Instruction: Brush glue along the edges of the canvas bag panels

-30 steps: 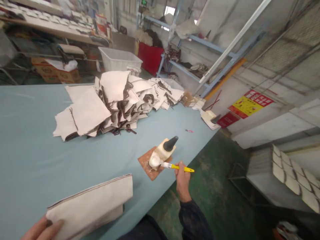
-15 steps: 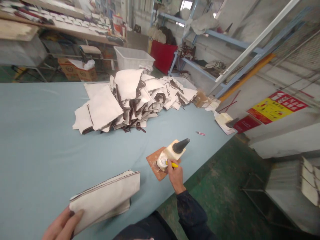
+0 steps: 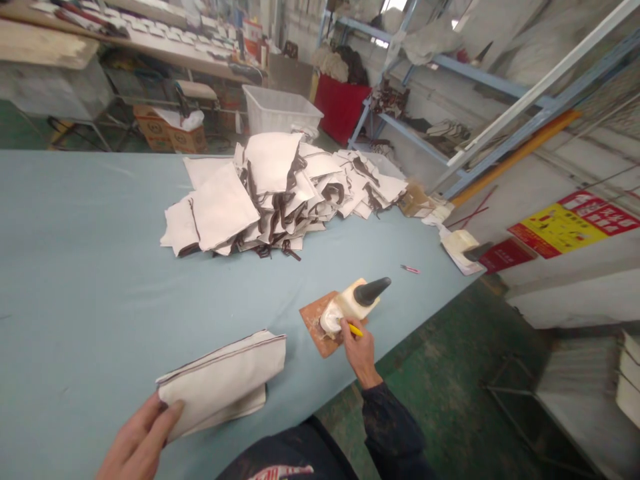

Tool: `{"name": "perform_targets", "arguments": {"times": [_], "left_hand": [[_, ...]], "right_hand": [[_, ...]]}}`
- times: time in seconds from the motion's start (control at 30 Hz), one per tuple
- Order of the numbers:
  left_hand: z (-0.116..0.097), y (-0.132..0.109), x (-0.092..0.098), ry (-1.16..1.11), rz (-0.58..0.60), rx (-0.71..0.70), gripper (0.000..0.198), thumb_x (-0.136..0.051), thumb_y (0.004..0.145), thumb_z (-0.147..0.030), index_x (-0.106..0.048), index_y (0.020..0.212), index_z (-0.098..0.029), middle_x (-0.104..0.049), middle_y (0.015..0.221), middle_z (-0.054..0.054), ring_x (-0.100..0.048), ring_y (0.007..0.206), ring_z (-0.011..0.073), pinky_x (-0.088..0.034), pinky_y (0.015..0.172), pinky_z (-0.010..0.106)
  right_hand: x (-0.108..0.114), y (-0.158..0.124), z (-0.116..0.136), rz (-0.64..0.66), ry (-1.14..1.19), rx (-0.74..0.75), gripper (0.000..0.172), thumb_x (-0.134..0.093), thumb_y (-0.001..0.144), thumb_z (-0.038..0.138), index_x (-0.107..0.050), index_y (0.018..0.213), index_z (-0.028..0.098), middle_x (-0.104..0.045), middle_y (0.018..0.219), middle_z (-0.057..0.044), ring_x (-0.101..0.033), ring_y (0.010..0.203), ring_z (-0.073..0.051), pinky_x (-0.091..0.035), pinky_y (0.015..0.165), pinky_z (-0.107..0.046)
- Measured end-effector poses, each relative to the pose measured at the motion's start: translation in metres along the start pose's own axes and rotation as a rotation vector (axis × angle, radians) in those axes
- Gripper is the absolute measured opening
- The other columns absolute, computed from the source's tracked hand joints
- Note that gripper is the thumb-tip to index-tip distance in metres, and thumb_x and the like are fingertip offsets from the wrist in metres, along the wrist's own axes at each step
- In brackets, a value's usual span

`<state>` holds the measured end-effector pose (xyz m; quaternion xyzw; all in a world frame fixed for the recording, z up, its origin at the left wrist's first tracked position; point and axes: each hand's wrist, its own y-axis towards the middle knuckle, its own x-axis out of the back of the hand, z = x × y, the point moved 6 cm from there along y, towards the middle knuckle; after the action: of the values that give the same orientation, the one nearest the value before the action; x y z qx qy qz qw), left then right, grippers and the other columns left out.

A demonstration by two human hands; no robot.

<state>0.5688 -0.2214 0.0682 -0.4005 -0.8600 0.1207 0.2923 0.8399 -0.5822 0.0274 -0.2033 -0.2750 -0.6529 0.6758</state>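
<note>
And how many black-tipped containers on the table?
2: the near container by the right hand, the far container at the right edge of the table. The fabric pile could hide more.

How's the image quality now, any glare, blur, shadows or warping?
Head view: the window is blown out white; the cluttered far bench looks hazy and soft; the shelving leans, perhaps from lens or tilt; the folded fabric casts only a soft shadow.
</note>
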Motion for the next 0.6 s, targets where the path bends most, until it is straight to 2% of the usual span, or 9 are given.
{"name": "perform_targets", "arguments": {"times": [0.07,0.13,0.23,0.33,0.43,0.53,0.6], "left_hand": [[-0.003,0.000,-0.003,-0.045,0.029,0.043,0.041,-0.061,0.080,-0.062,-0.074,0.101,-0.030,-0.081,0.108,0.000,-0.065,0.124,0.0361,-0.049,0.114,0.046],[-0.006,0.001,-0.004,-0.026,0.003,0.031,0.039,-0.063,0.077,-0.062,-0.075,0.099,-0.031,-0.081,0.105,-0.001,-0.066,0.122,0.0359,-0.049,0.114,0.046],[-0.003,0.001,0.000,0.055,-0.087,0.024,0.039,-0.062,0.077,-0.061,-0.076,0.098,-0.031,-0.081,0.102,-0.002,-0.067,0.119,0.0363,-0.052,0.110,0.048],[-0.001,0.002,-0.003,0.111,-0.053,0.006,0.039,-0.059,0.079,-0.061,-0.076,0.099,-0.032,-0.081,0.102,-0.003,-0.068,0.115,0.0355,-0.056,0.104,0.046],[-0.004,0.004,-0.005,0.124,0.002,-0.012,0.041,-0.060,0.080,-0.061,-0.076,0.101,-0.029,-0.081,0.100,-0.001,-0.070,0.111,0.0346,-0.058,0.101,0.044],[-0.011,0.006,-0.002,0.133,-0.006,-0.036,0.040,-0.061,0.080,-0.060,-0.076,0.099,-0.028,-0.081,0.093,-0.001,-0.073,0.103,0.0324,-0.059,0.098,0.041],[-0.019,0.007,-0.001,0.149,-0.005,-0.107,0.036,-0.063,0.080,-0.058,-0.077,0.095,-0.028,-0.081,0.088,-0.002,-0.074,0.096,0.0304,-0.061,0.093,0.038]], "right_hand": [[0.001,-0.006,-0.002,0.042,-0.002,0.045,0.041,-0.057,0.094,0.055,-0.077,0.093,0.019,-0.078,0.082,-0.005,-0.071,0.073,-0.022,-0.052,0.067,-0.029],[0.002,-0.014,-0.004,0.088,-0.003,0.090,0.035,-0.060,0.093,0.051,-0.077,0.097,0.020,-0.079,0.091,-0.006,-0.073,0.081,-0.023,-0.055,0.074,-0.031],[0.005,-0.025,-0.002,0.135,-0.001,0.143,0.030,-0.061,0.094,0.044,-0.077,0.102,0.020,-0.080,0.101,-0.008,-0.075,0.093,-0.025,-0.056,0.084,-0.034],[0.010,-0.033,0.004,0.161,0.007,0.171,0.026,-0.061,0.095,0.039,-0.076,0.104,0.021,-0.079,0.104,-0.009,-0.074,0.097,-0.024,-0.056,0.089,-0.035],[0.016,-0.037,0.006,0.174,0.023,0.157,0.024,-0.062,0.094,0.036,-0.077,0.104,0.021,-0.078,0.103,-0.009,-0.073,0.095,-0.024,-0.055,0.090,-0.036],[0.022,-0.038,0.005,0.180,0.064,0.106,0.023,-0.065,0.090,0.037,-0.078,0.103,0.022,-0.078,0.101,-0.008,-0.072,0.094,-0.025,-0.053,0.089,-0.036],[0.024,-0.038,0.002,0.171,0.111,0.052,0.023,-0.068,0.088,0.039,-0.079,0.100,0.022,-0.079,0.099,-0.007,-0.072,0.092,-0.025,-0.053,0.088,-0.036]]}}
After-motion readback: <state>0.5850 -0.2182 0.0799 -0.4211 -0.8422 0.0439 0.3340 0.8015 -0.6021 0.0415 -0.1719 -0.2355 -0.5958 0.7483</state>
